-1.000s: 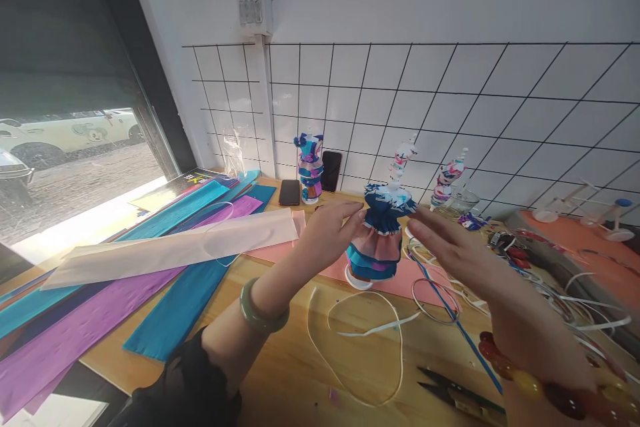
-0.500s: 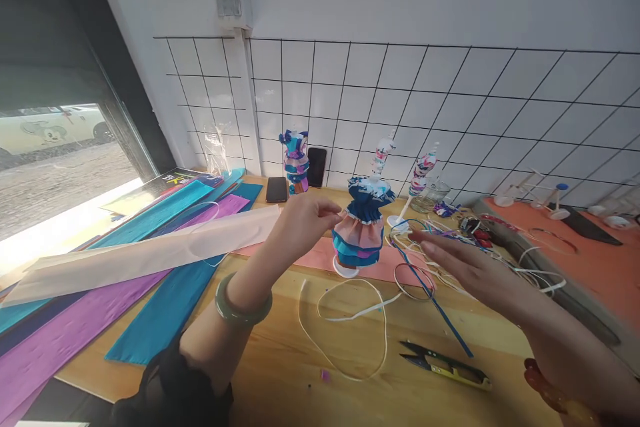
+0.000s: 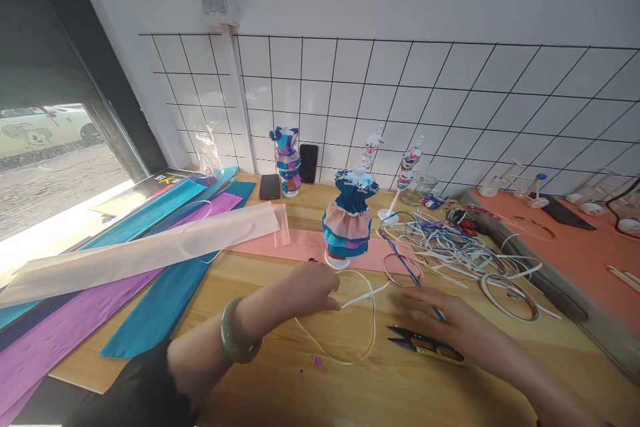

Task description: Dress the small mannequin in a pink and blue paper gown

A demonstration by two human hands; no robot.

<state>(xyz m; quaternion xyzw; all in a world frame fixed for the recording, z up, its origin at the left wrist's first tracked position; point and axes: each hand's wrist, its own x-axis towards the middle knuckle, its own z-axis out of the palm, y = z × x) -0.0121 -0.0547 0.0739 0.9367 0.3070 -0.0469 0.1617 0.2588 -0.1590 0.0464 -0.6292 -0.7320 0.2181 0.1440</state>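
Note:
A small mannequin in a layered blue, pink and teal paper dress [image 3: 349, 222] stands alone on a white base, on a pink paper strip [image 3: 310, 245]. My left hand [image 3: 306, 289], with a green bangle on the wrist, lies on the wooden table and pinches one end of a white strip loop [image 3: 357, 327]. My right hand [image 3: 450, 323] hovers low with fingers spread, right over a pair of thread snips [image 3: 425, 344]. Neither hand touches the dress.
Long crepe paper strips in cream [image 3: 135, 255], purple [image 3: 75, 327] and teal [image 3: 165, 297] lie at the left. Tangled white strips and rings [image 3: 465, 255] sit at the right, beside an orange tray [image 3: 575, 247]. More dressed mannequins [image 3: 287, 160] and two phones [image 3: 270, 187] stand by the tiled wall.
Both hands have let go of the dressed mannequin and dropped toward me. The left hand now pinches the white strip; the right hand has come down over the snips.

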